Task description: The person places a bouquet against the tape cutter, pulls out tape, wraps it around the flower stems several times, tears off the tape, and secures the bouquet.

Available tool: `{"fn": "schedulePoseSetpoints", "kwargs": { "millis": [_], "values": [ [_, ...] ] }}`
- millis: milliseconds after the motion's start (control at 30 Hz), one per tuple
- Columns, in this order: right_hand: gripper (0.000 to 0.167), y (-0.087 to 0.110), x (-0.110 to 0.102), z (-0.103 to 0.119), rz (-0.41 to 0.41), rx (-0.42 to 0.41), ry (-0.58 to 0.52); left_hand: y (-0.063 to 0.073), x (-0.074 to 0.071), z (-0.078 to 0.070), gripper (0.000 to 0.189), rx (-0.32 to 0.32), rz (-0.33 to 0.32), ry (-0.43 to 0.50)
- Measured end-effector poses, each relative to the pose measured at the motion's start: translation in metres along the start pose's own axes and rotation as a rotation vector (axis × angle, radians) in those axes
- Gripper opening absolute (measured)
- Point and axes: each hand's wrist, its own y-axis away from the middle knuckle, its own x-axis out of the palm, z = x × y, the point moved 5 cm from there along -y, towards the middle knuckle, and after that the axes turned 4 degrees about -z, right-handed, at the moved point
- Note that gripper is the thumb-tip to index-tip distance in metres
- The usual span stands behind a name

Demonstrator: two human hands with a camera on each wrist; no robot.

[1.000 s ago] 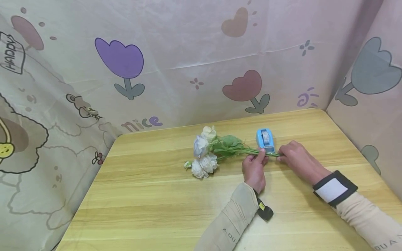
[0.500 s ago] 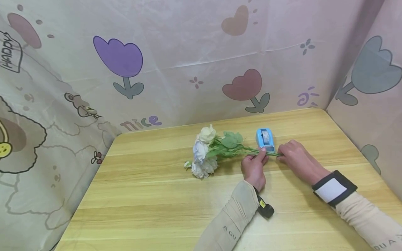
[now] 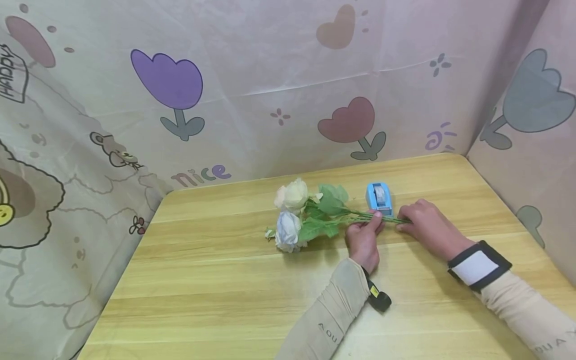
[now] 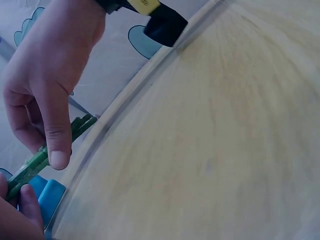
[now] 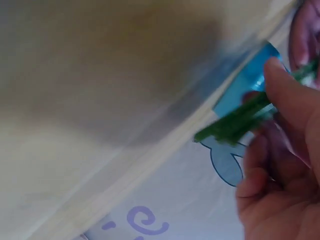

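A bunch of artificial flowers [image 3: 288, 227] with white, cream and pale-blue blooms lies across the table, heads to the left. Its green leaves [image 3: 332, 199] fan out behind the blooms. The left hand [image 3: 363, 245] pinches the green stems [image 4: 32, 167] between thumb and fingers. Nearer the cut ends, the right hand [image 3: 425, 227] grips the same stems with thumb and curled fingers. In the left wrist view something shiny and clear shows on the stems between the hands. Just behind the stems stands a light-blue tape dispenser [image 3: 379, 196] with a roll in it.
The wood-grain table [image 3: 202, 300] meets a printed cloth backdrop [image 3: 252, 125] at its far edge, with more cloth at both sides. A black strap [image 3: 480, 266] circles the right wrist, and a small black camera [image 3: 379, 300] hangs at the left wrist.
The bunch has turned about its stems: the pale-blue bloom has come down toward the front, and the cream blooms and leaves have shifted. Both hands stay at nearly the same place.
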Motion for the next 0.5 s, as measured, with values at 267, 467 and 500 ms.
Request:
{"fn": "schedulePoseSetpoints", "kwargs": {
  "millis": [267,467,500],
  "values": [
    [0.026,-0.0049,-0.0033,0.0018,0.118,0.031,-0.033,0.0008,0.0008,0.0005,0.017,0.016,0.012,-0.009],
    [0.014,-0.0082,0.0004,0.0004,0.175,-0.007,-0.031,0.0006,0.0001,0.0004,0.017,0.017,0.022,-0.002],
    [0.011,-0.0089,0.0002,0.0008,0.177,-0.013,-0.029,0.0005,0.0,0.0002,0.017,0.019,0.024,-0.002]
  ]
}}
